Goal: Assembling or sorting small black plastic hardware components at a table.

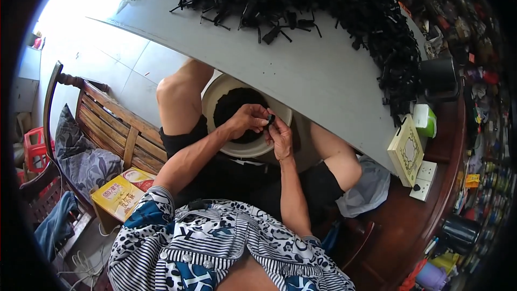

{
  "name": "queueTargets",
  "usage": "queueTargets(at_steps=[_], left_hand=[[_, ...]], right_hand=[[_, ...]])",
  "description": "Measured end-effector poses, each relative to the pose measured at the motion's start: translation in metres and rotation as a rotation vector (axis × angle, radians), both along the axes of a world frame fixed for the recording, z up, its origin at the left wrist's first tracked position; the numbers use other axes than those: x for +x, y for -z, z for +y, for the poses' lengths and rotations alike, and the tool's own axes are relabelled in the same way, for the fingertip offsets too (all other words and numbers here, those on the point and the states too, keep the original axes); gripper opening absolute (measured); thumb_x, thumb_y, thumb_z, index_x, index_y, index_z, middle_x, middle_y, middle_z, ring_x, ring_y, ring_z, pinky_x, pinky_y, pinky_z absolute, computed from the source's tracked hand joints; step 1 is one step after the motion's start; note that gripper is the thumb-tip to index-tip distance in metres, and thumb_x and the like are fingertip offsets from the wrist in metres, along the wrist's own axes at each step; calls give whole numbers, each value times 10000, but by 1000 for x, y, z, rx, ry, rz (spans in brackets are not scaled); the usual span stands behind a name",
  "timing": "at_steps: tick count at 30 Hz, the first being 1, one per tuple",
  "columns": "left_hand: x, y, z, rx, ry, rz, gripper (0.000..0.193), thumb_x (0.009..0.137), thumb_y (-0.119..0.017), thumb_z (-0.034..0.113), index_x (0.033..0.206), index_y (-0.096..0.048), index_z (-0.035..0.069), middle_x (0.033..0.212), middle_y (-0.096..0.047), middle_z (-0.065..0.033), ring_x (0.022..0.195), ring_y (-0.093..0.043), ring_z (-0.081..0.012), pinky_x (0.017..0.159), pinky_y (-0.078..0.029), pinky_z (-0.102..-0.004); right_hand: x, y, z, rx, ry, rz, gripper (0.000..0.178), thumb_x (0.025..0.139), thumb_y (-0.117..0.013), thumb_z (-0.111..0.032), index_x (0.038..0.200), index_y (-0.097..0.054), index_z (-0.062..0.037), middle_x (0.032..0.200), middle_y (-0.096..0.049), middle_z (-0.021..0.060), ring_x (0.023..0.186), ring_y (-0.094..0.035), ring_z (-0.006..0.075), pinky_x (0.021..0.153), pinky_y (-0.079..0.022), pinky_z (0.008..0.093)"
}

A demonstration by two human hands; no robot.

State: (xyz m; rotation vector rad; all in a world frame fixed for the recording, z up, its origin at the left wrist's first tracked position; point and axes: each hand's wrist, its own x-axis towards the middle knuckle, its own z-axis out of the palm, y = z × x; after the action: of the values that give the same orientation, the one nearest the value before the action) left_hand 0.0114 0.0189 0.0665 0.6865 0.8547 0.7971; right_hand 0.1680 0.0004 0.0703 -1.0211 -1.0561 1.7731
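Observation:
Over a round, pale basin (211, 101) between my knees, my two hands meet. A small black piece (270, 119) sits pinched between the fingertips of my left hand (250, 118) and my right hand (281, 138); its exact kind is too small to make out. Inside the basin lies a dark heap of small black pieces (237, 105). The grey tabletop (301, 81) runs just beyond my hands and overhangs part of the basin. A large pile of black plastic parts with thin prongs (274, 0) covers the table's far side and right end.
At the table's right end are a cream box (405, 151), a green-and-white pack (425, 121), a white power strip (424, 180) and a black mug (439, 78). A clear plastic bag (369, 188) lies by my right knee. On the left stand a wooden bench (121, 124) and a yellow carton (121, 194).

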Motion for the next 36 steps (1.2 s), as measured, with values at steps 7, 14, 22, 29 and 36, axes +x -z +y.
queueTargets(at_steps=[7,14,22,29,36], left_hand=[[0,-5,3,-10,59,-54,276,709,-639,114,924,-480,45,715,-519,-3,627,-507,-86,566,-420,-202],[5,-15,4,201,-33,-198,344,666,-671,105,956,-500,33,767,-538,-9,715,-507,-89,638,-413,-223],[1,-13,6,171,22,139,152,715,-579,10,864,-551,-5,707,-571,-39,561,-533,-87,522,-441,-197],[4,-16,4,170,25,68,146,702,-569,-22,834,-506,-17,656,-550,-50,539,-547,-104,478,-452,-215],[7,-16,0,226,67,168,120,708,-560,-43,784,-471,-18,590,-540,-71,455,-540,-128,411,-449,-219]], right_hand=[[-1,-10,1,-4,43,-7,457,793,-448,-35,1239,-353,-70,695,-483,-2,501,-412,58,418,-335,173],[8,-7,3,-188,9,403,411,801,-512,-138,1182,-377,-59,710,-506,31,488,-430,72,383,-315,166],[9,-7,-1,84,213,17,204,838,-481,-158,991,-536,-35,718,-494,-19,670,-430,61,637,-341,195],[17,-1,6,177,130,66,159,799,-561,-196,801,-553,-37,727,-512,-7,618,-436,65,558,-359,197],[19,-1,4,-140,60,178,182,741,-628,-145,854,-522,-51,675,-485,-9,516,-449,65,441,-382,194]])
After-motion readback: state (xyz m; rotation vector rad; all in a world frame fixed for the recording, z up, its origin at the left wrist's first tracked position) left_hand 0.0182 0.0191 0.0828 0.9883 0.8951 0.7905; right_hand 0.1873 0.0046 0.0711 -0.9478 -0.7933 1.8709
